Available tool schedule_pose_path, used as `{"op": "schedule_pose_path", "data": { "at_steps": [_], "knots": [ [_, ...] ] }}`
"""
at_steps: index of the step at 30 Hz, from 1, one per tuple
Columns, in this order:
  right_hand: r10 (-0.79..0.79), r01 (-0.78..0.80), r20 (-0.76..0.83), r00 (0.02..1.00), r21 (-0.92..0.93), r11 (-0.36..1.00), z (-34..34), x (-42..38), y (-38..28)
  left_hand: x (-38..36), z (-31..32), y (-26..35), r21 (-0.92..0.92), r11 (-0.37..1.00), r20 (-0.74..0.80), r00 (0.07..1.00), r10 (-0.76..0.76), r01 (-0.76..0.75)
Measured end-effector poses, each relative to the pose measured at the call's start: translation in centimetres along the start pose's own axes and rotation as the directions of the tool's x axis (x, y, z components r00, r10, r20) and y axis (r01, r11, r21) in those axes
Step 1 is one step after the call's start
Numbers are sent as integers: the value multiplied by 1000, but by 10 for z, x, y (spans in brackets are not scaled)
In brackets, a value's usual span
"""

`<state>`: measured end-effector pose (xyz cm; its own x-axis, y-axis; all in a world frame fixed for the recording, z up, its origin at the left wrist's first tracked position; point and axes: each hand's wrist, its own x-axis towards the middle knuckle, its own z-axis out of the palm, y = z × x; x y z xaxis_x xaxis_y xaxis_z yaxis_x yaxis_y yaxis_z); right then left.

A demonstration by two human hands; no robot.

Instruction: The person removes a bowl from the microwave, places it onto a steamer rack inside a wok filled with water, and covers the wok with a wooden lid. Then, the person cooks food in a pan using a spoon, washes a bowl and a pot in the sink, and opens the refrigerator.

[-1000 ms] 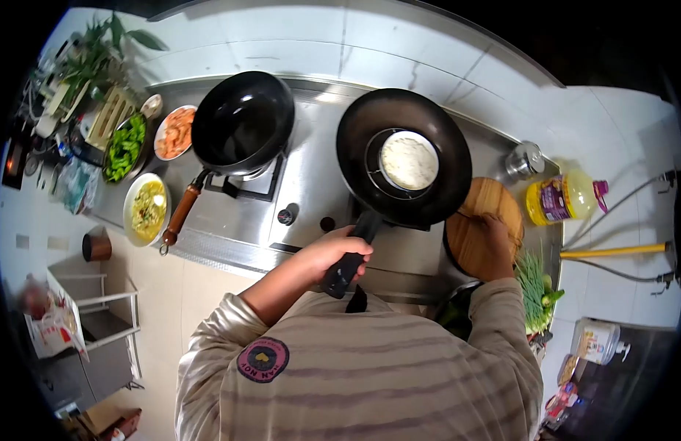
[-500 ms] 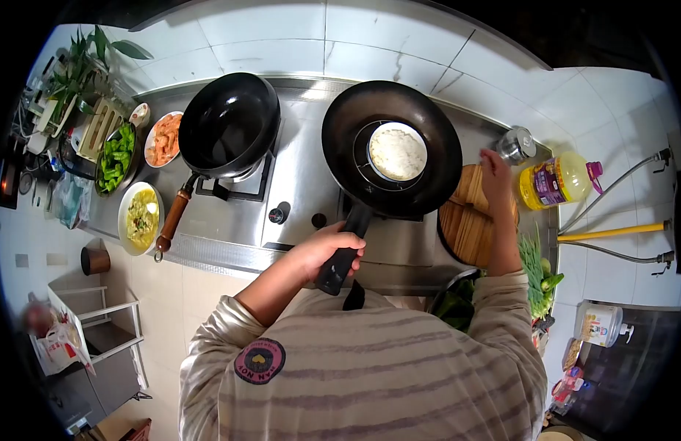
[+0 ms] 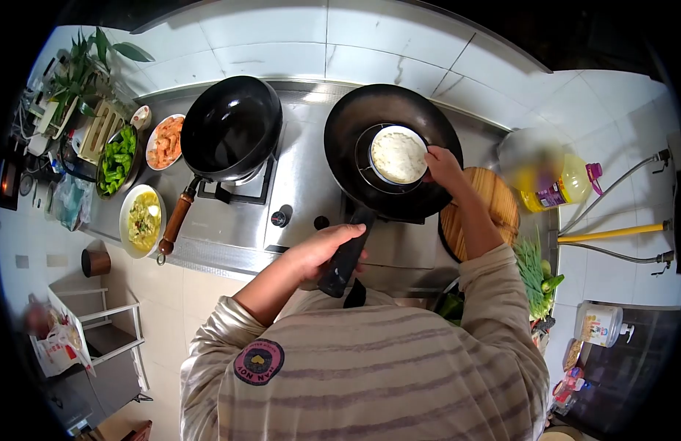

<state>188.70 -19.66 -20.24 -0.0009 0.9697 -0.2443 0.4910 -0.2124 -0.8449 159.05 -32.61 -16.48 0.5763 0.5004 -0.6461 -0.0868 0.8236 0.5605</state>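
Home kitchen: gas stove (image 3: 282, 192) (two woks), tiled walls (image 3: 282, 40), food dishes.

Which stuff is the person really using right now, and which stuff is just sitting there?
In use: left hand on the wok handle; right hand at the bowl of rice inside the wok.

Just sitting: empty wok, green peppers, shrimp plate, soup bowl, oil bottle, wooden lid.

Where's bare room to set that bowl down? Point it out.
Bare steel lies between the two woks, above the knobs. The wooden board right of the big wok is free. The left counter, packed with dishes, is crowded.
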Motion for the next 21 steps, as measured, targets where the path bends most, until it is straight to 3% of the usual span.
{"op": "schedule_pose_path", "data": {
  "at_steps": [2,3,4,6,7,10,12,14,17,21],
  "knots": [
    [-53,52,-14,998,-66,996,0,-1,1,-4,-4,16,95,995,-55,998,-19,24],
    [-54,53,-28,998,-62,997,0,-4,-1,-10,-4,30,405,914,-207,969,131,-37],
    [-55,52,-42,998,-58,997,-1,-6,-2,-12,-5,43,677,735,-296,902,316,-35],
    [-78,76,-99,992,-25,997,-7,-12,-1,-8,-7,61,959,261,-110,706,699,-109],
    [-103,105,-149,983,2,995,-12,-15,-1,10,-11,65,990,49,32,562,827,-129],
    [-49,53,-138,989,20,998,-33,-17,-3,67,-5,88,956,-267,288,556,780,-120],
    [4,-6,-124,992,-19,1000,-43,-24,-11,104,5,96,904,-422,323,745,584,-60],
    [38,-30,-133,990,63,998,-48,-30,-11,135,9,93,826,-558,280,804,524,76],
    [59,-45,-149,987,95,994,-55,-40,-4,157,15,93,758,-636,205,873,443,144],
    [69,-46,-200,977,119,992,-61,-51,6,166,14,99,748,-640,185,870,456,176]
  ]
}}
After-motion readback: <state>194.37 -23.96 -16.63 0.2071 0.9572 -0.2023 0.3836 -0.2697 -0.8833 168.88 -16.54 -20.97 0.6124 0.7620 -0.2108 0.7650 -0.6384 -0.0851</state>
